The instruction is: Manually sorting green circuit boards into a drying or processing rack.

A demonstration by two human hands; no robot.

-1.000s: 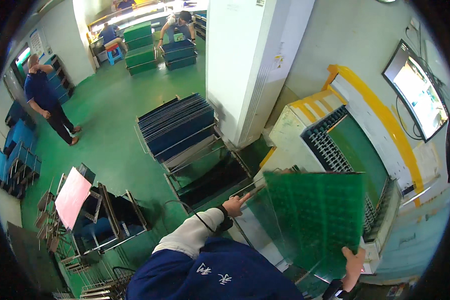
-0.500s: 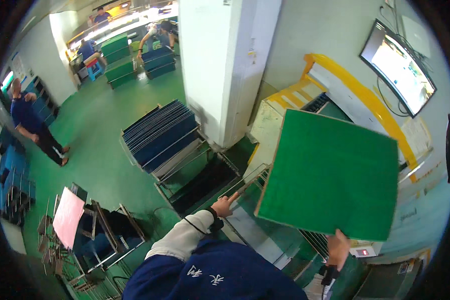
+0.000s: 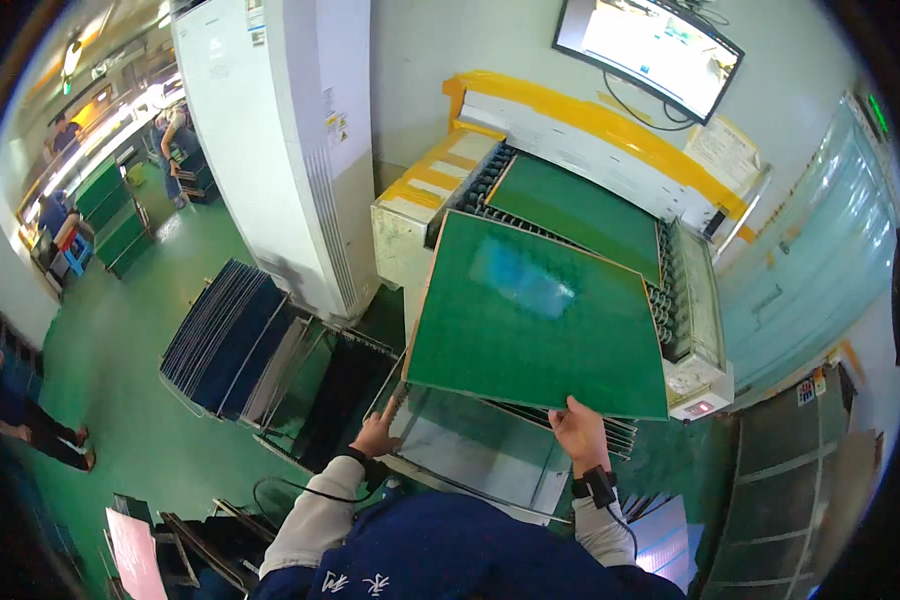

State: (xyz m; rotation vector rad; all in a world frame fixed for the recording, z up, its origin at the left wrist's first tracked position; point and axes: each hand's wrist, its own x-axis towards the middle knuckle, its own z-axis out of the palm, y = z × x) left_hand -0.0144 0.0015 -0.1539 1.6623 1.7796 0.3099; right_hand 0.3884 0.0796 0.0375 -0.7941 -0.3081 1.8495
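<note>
Right hand [image 3: 576,428] is gripping green panel [image 3: 535,325] by near edge, probably for steering; left hand [image 3: 375,436], can't tell from here.

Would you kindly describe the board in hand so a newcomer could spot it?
Find the wall screen, then the yellow-taped machine below it. In front, the right hand holds a green board by its near edge. Unlike the green sheet on the machine, it shows a bright bluish patch.
</note>
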